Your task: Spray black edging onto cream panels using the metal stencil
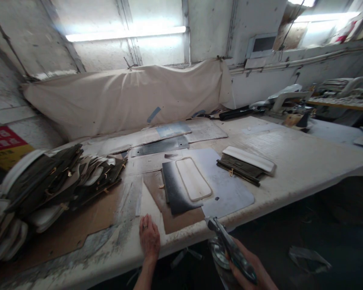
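Observation:
My right hand (240, 262) is wrapped round a metal spray gun (230, 243), held past the table's front edge with its nozzle toward the work. My left hand (149, 237) rests on the table's front edge, fingers laid on the pale surface, holding nothing. Ahead lies a white rounded panel (193, 179), framed by a dark sheet (177, 189) on its left and over a light grey sheet (230, 189) on its right. Brown board (181, 221) shows beneath. Farther right sits a folded dark green piece with a white panel (249, 159).
Dark green and white pieces (60, 177) are piled at the left on brown board (87, 225). Flat boards (160, 146) lie toward the back, before a hanging cloth (133, 100). A sewing machine (290, 98) stands at the back right. The table's edge (290, 197) runs along the right front.

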The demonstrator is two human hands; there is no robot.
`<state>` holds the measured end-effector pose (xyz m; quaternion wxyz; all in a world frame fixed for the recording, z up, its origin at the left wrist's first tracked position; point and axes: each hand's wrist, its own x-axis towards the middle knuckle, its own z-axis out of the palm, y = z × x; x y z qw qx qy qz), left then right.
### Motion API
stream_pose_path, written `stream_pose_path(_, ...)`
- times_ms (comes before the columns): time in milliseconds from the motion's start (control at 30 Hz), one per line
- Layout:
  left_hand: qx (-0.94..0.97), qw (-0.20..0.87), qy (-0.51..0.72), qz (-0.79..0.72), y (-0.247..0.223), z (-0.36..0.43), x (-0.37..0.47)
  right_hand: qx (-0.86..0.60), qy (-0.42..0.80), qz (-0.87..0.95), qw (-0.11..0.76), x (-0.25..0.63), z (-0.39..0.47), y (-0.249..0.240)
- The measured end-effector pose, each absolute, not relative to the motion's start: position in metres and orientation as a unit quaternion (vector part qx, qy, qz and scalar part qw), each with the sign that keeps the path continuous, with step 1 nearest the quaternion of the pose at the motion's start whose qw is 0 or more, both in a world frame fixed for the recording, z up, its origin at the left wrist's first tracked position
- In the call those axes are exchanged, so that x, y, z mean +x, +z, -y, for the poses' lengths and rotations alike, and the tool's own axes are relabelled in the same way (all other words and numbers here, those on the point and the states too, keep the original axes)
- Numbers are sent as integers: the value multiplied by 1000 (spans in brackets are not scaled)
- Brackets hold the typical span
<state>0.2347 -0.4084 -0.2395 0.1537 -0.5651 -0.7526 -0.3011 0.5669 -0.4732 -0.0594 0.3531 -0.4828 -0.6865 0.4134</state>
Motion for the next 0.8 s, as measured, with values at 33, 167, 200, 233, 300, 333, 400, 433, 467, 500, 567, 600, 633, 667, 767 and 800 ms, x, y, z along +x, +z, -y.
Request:
stream_pose_path(33,-567,154,-299,752,-240,408,235,-479,410,689,357,567,473,-59)
stream_pose_path(167,-566,157,-311,747,-241,408,234,-475,417,681,369,570,473,-61)
stream_pose_path(200,-564,158,-316,747,-241,408,235,-479,421,677,369,572,474,-62)
stream_pose_path(233,-561,159,-318,747,-241,408,235,-484,422,673,367,573,474,-63)
stream_pose_path(300,-561,160,-315,748,-242,408,235,-496,414,671,365,576,475,-67)
stream_pose_path(333,-563,159,-311,749,-242,408,236,-500,406,673,363,577,475,-68)
stream_pose_path(400,-566,156,-307,749,-242,408,236,-509,384,676,370,580,476,-71)
stream_pose_path(433,-566,155,-307,749,-242,408,236,-512,379,676,370,581,476,-72)
stream_pose_path(467,-565,154,-309,749,-242,408,235,-514,379,677,366,582,476,-74)
stream_pose_path(500,-563,154,-312,749,-242,408,235,-513,382,678,363,583,477,-75)
stream_pose_path(567,-562,153,-315,749,-242,408,235,-507,391,677,363,585,478,-77)
stream_pose_path(600,-562,153,-315,750,-242,408,236,-505,392,676,367,586,478,-79)
stream_pose_path(633,-561,152,-316,750,-242,407,236,-505,386,673,377,587,479,-80)
stream_pose_path(667,-561,152,-315,750,-242,407,236,-506,379,671,387,588,479,-82)
stream_pose_path(767,-561,151,-312,752,-241,408,237,-510,371,671,390,592,479,-83)
stream_pose_path(800,-561,151,-311,753,-241,408,237,-510,375,673,383,593,478,-83)
